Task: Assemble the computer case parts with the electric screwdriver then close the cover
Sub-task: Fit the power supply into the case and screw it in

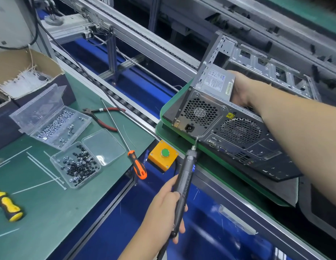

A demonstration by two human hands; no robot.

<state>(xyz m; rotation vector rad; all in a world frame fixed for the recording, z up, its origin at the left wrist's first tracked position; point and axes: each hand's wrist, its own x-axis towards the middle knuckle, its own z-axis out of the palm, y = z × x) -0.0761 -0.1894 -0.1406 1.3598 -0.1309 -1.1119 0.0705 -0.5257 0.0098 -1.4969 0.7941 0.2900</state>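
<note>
— What's on the green desk (56, 209) at the left of the frame?

— Two clear boxes: one of silver screws (50, 121) with its lid up, and one of black screws (77, 167) just below it, lid folded flat. Red-handled cutters (105, 117) lie above them, an orange-handled screwdriver (136, 164) near the desk's right edge, a yellow-handled tool (7, 205) at lower left, and loose white cable ties (45, 169).

— And the computer case (229, 128)?

— On a green pallet (184, 104) on the conveyor, right of centre.
</note>
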